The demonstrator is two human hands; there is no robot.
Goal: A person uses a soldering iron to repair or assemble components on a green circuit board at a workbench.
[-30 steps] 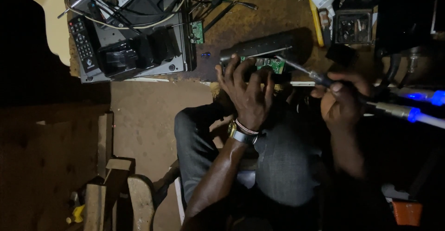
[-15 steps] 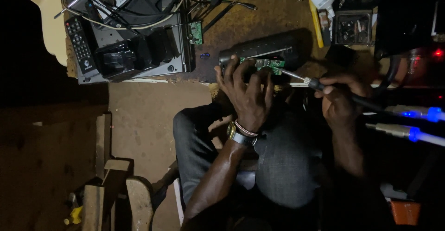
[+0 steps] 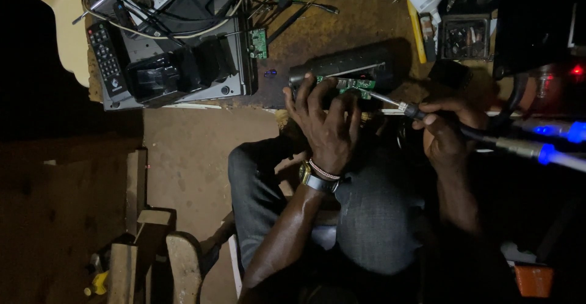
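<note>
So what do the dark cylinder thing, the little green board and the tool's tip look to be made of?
The dark cylinder looks like matte black plastic, with a soft sheen along its top. The green board looks like a lacquered circuit board, studded with tiny parts. The tool's tip, held in the right hand, looks like bare metal, thin and bright.

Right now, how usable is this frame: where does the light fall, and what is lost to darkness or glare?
Head view: light falls on the workbench top and the green circuit board under the left hand; the right hand holding the soldering iron is dimmer; the left side and right edge sink into black; blue glowing lights bloom at right; the focus looks fair.
</note>
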